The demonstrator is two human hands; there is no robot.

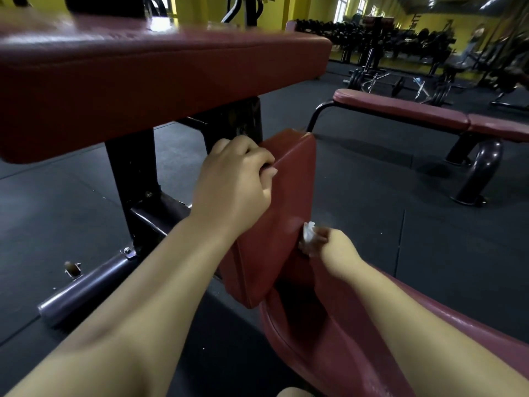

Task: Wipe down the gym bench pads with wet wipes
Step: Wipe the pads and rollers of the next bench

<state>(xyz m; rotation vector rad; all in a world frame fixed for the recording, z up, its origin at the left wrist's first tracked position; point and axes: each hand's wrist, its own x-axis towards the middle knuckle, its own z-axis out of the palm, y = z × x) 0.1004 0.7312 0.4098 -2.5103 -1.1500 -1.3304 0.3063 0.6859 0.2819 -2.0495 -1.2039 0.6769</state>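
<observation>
While left hand (237,179) grips pad (289,202), wipe (309,234) blurred

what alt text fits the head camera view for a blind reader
A person's left hand grips the upper edge of a small red bench pad while the right hand pinches a crumpled white wipe against its side. Another red bench stands to the right.

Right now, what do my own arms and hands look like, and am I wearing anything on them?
Both arms are bare, and no sleeve reaches into view on either forearm. The left hand and the right hand wear no gloves. No watch, bracelet or ring shows on either. The right hand is blurred, so finer details there cannot be told.
</observation>
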